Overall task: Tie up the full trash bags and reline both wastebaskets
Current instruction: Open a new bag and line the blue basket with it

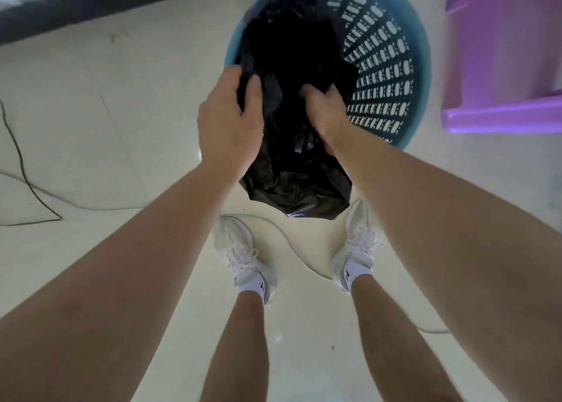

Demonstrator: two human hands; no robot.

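Both of your hands are gripping the black trash bag (298, 173). Your left hand (231, 121) is pinching a fold of plastic between thumb and fingers, and your right hand (322, 109) is curling into the bunched edge. The bag is hanging limp across the near side of the blue wastebasket (422, 67), whose slotted wall is showing bare. You are probably relining, so the next move is calling for the mouth to be spread over the rim.
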